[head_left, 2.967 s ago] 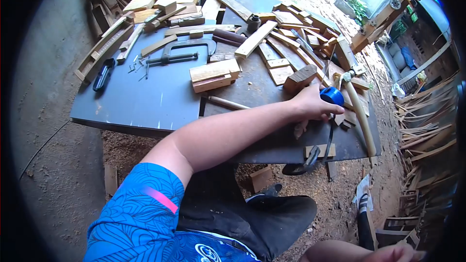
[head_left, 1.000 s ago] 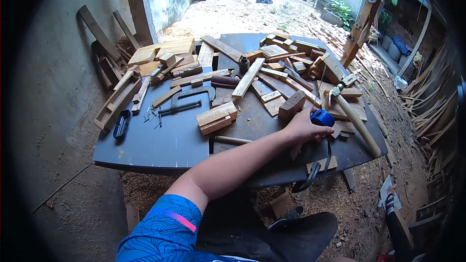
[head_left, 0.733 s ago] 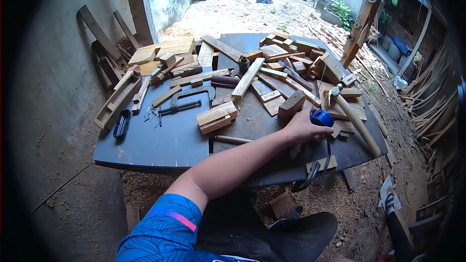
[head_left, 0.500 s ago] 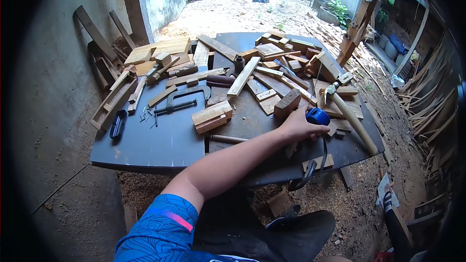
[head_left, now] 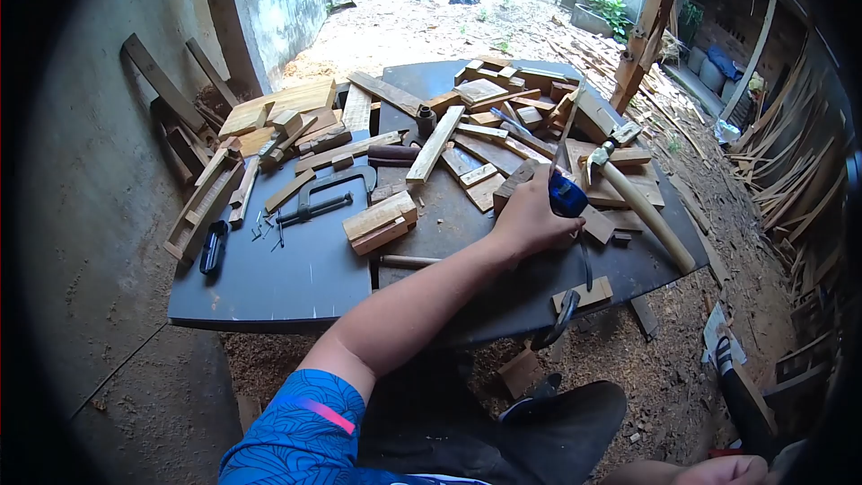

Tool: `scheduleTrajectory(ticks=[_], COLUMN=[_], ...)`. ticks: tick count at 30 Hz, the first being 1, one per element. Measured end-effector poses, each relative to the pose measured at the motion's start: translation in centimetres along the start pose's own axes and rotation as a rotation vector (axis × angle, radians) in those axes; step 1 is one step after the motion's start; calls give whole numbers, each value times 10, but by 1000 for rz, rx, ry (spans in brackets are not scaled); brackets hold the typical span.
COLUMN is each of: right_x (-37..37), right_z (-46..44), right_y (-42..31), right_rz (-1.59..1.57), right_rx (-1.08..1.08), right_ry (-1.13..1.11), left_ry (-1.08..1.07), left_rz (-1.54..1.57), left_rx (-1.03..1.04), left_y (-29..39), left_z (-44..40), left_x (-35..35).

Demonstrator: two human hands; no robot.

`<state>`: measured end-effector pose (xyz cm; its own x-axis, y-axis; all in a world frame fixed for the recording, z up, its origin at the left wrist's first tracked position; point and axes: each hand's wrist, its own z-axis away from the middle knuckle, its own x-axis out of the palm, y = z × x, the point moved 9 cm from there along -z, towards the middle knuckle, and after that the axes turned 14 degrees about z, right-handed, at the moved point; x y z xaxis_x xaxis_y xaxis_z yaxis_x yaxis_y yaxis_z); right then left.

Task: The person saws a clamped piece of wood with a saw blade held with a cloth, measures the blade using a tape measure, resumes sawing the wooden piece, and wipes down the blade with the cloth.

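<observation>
My left hand reaches across the dark table and is closed around a blue tape measure, its thumb along the near side. A thin, blurred strip rises from beside the tape measure. Just behind my fingers is a dark wooden block, partly covered. At the table's front edge a black clamp sits by a pale wood piece. A hammer lies to the right of my left hand. My right hand is low at the bottom right, cut off by the frame, its fingers unclear.
A G-clamp, screws and a blue-black tool lie on the table's left part. Wood offcuts pile up at the back. A two-part wood block sits mid-table. A foot in a striped sandal shows at right.
The view has shifted. My left hand has tilted the tape measure, and the strip beside it now looks wider and blurred. My right hand has come back into view at the bottom right.
</observation>
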<state>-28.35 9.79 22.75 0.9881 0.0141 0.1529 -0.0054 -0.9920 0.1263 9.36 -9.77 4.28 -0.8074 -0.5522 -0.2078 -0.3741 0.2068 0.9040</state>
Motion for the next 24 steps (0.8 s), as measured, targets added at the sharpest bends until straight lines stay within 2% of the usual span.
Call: scheduleTrajectory(ticks=[1,3,5,15,16,18,19,21,22,24], right_x=[6,44,43,46,42,66,63,27,25,44], right_z=[-10,-26,-25,-10,-16,-8,4,4,-2,-13], right_y=[19,40,45,54,63,65,57,57,55,52], right_rz=[-135,-220,-253,-1006,-1009,-1251,-1245,-882,-886,-744], right_rx=[216,536,572,734,737,1012,1021,758,750,677], right_ry=[-53,-315,-271,-141,-148,-616,-617,-10,-12,-322], left_ry=[0,19,-14,-50,-44,-39,-43,-58,-73,-45], left_rz=[-24,-94,-123,-294,-335,-352,-373,-387,-386,-405], left_rx=[1,0,13,41,52,32,18,19,14,45], left_y=[1,5,7,11,12,14,16,19,20,26], left_z=[-1,0,1,6,6,8,10,11,12,14], left_x=[-2,-6,-4,4,4,2,2,5,7,2])
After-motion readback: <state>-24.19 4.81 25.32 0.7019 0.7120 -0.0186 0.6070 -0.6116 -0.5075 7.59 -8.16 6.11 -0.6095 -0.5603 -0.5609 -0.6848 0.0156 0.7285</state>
